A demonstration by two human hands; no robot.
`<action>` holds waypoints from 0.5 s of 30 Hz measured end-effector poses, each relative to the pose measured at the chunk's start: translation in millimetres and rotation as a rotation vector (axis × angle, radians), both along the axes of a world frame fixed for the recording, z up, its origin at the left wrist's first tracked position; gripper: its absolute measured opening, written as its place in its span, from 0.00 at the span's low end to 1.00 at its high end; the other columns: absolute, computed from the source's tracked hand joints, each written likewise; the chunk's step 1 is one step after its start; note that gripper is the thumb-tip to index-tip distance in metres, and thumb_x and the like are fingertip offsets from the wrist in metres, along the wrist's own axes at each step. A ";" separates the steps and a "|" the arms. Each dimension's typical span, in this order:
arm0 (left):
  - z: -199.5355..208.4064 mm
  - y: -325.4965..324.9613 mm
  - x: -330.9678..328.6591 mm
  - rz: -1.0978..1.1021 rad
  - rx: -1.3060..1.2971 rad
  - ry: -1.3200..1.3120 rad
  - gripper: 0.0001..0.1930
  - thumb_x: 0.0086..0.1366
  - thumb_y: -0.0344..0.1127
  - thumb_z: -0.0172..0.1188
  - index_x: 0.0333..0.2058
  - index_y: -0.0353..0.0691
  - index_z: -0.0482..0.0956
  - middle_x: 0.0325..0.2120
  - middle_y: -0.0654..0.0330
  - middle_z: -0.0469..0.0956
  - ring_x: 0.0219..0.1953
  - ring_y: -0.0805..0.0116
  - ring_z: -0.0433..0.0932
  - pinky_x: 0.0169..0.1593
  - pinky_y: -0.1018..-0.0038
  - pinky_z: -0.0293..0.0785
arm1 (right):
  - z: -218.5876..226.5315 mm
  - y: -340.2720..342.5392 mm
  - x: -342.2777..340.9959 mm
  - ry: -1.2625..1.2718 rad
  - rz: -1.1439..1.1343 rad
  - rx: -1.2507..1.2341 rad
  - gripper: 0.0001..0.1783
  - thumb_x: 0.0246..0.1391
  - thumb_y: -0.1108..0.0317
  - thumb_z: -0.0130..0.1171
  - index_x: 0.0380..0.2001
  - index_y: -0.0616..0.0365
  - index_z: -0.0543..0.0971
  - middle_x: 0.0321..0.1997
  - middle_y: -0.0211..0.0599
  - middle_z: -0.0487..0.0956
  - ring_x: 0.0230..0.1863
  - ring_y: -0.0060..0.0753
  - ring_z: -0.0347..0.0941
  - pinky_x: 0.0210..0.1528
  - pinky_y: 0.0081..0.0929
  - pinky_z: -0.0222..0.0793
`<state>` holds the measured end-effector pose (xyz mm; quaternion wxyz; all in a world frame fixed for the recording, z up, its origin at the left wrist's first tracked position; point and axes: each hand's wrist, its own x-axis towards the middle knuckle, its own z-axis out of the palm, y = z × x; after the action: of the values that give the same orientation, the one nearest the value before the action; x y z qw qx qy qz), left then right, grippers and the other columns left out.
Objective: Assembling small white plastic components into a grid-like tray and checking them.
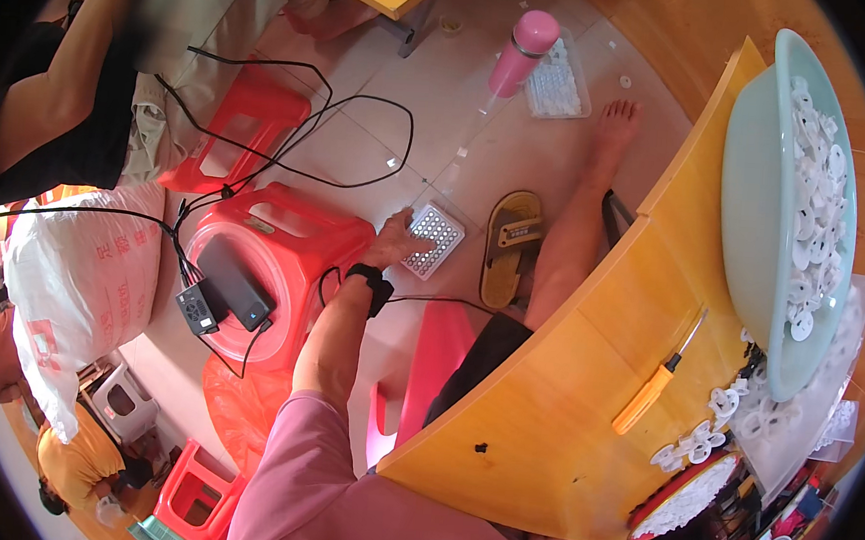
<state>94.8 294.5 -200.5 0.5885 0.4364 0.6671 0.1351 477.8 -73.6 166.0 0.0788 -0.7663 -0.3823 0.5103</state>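
My left arm reaches down toward the floor, a black band around its wrist. My left hand (390,242) is at the left edge of a small white tray (439,238) with rows of round dark spots. The thumb lies over the tray's face, and the other fingers close along its edge, partly hidden. Whether the tray rests on the floor or is slightly raised is unclear. Beside it lies a tan-and-black sandal (509,260), near a bare leg and foot. My right hand does not show; a bit of skin appears below the table's lower edge.
Red stools (330,231) stand left, one carrying a black power bank (236,281) with cables. On the right, a yellow table (542,428) bears a screwdriver (657,391), white plastic parts and a pale green basin (759,193). A pink bottle (524,51) stands ahead. Other people sit left.
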 end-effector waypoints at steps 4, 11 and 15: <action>-12.1 0.4 14.3 -0.127 0.027 0.258 0.53 0.36 0.49 0.81 0.60 0.29 0.68 0.54 0.37 0.73 0.59 0.43 0.71 0.62 0.60 0.70 | -0.4 1.0 1.0 -0.007 0.017 -0.003 0.18 0.56 0.68 0.63 0.50 0.63 0.78 0.49 0.54 0.80 0.51 0.51 0.78 0.54 0.39 0.72; -12.7 4.3 18.1 -0.131 -0.054 0.342 0.53 0.32 0.53 0.81 0.58 0.34 0.71 0.54 0.42 0.73 0.58 0.46 0.72 0.61 0.61 0.71 | -6.5 3.3 6.0 -0.013 0.050 -0.003 0.18 0.57 0.68 0.62 0.50 0.63 0.78 0.49 0.54 0.80 0.51 0.51 0.78 0.54 0.39 0.72; -11.5 3.1 20.5 -0.121 -0.069 0.313 0.53 0.32 0.55 0.81 0.58 0.35 0.72 0.54 0.42 0.73 0.59 0.46 0.71 0.62 0.60 0.69 | -11.1 2.3 7.6 -0.019 0.059 0.001 0.18 0.57 0.68 0.62 0.50 0.63 0.78 0.48 0.54 0.80 0.51 0.51 0.78 0.53 0.39 0.72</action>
<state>115.3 297.6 -211.9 0.4990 0.4710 0.7274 0.0066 485.4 -71.4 154.9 0.0604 -0.7595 -0.4057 0.5050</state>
